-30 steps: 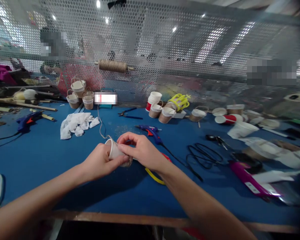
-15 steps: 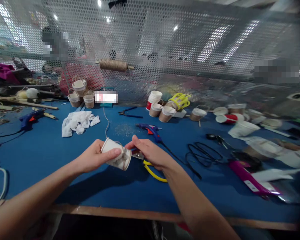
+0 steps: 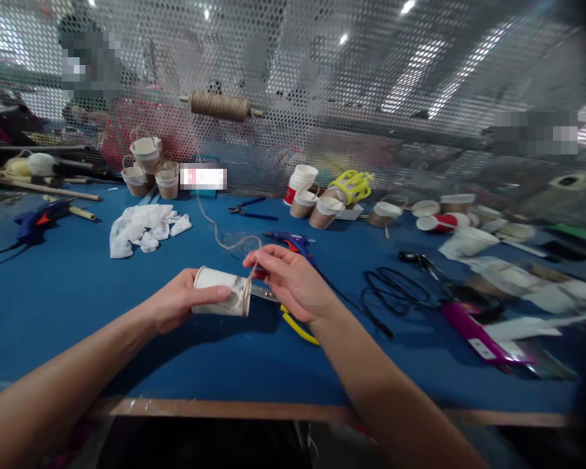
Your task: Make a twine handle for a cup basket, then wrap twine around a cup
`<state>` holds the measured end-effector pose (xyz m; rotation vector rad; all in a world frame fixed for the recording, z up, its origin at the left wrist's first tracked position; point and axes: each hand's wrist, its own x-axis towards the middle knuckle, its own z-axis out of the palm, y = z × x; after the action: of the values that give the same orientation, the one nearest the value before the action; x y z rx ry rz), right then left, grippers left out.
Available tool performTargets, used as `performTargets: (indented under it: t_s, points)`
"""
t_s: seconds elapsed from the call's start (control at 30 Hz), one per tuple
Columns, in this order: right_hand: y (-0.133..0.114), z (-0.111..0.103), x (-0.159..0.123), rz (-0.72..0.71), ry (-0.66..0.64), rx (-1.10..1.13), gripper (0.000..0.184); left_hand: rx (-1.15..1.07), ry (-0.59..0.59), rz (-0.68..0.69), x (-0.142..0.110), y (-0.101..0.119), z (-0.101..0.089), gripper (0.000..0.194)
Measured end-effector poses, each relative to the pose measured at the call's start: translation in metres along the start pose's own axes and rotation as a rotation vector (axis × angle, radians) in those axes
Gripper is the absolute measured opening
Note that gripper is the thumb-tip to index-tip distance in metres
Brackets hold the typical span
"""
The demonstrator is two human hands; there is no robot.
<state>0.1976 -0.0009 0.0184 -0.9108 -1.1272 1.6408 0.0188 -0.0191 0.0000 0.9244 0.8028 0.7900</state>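
Note:
My left hand [image 3: 176, 301] grips a small white paper cup [image 3: 221, 300] lying on its side, its base to the right. At that base my right hand [image 3: 290, 281] pinches a strand of brown twine [image 3: 224, 241]. The twine loops back across the blue table [image 3: 78, 293] to a twine spool [image 3: 219, 105] on the mesh wall. Under my right hand lies a yellow-handled tool [image 3: 297, 329], partly hidden.
A blue glue gun [image 3: 293, 242] and black cord [image 3: 395, 296] lie right of my hands. White rags [image 3: 144, 227], pliers [image 3: 248, 210], twine-wrapped cups [image 3: 149, 170], stacked cups [image 3: 317, 202], scissors [image 3: 422, 262] and a magenta tool [image 3: 478, 329] crowd the table. A person sits behind the mesh.
The cup has turned from upright-tilted to lying level on its side. My right hand came off the cup's side and now pinches the twine at its base; the twine shows more slack.

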Motion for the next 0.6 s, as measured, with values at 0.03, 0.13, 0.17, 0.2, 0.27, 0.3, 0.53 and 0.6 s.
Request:
performTargets:
  t_s: [0.03, 0.13, 0.17, 0.2, 0.27, 0.3, 0.53, 0.6]
  points:
    - [-0.001, 0.000, 0.000, -0.023, 0.013, -0.029, 0.008, -0.034, -0.004, -0.024, 0.000, -0.001, -0.001, 0.025]
    - [-0.001, 0.001, 0.002, -0.045, 0.020, -0.098, 0.007, -0.089, -0.019, -0.051, -0.002, -0.003, -0.001, 0.024]
    - [0.001, 0.001, 0.003, -0.053, 0.021, -0.111, 0.007, -0.095, -0.022, -0.052, -0.003, -0.003, -0.001, 0.022]
    - [0.002, 0.001, 0.004, -0.064, 0.023, -0.121, 0.008, -0.097, -0.023, -0.056, -0.003, -0.003, -0.001, 0.021]
    - [0.004, -0.001, 0.005, -0.090, 0.030, -0.142, 0.008, -0.088, -0.022, -0.072, -0.003, -0.002, 0.000, 0.019]
    - [0.005, -0.002, 0.006, -0.102, 0.035, -0.154, 0.008, -0.081, -0.021, -0.083, -0.003, -0.002, 0.000, 0.019]
    - [0.009, -0.005, 0.004, -0.131, 0.062, -0.246, 0.010, -0.067, -0.014, -0.154, -0.004, -0.003, -0.001, 0.016]
    - [0.010, -0.005, 0.004, -0.135, 0.065, -0.276, 0.010, -0.066, -0.013, -0.159, -0.004, -0.003, 0.000, 0.017]
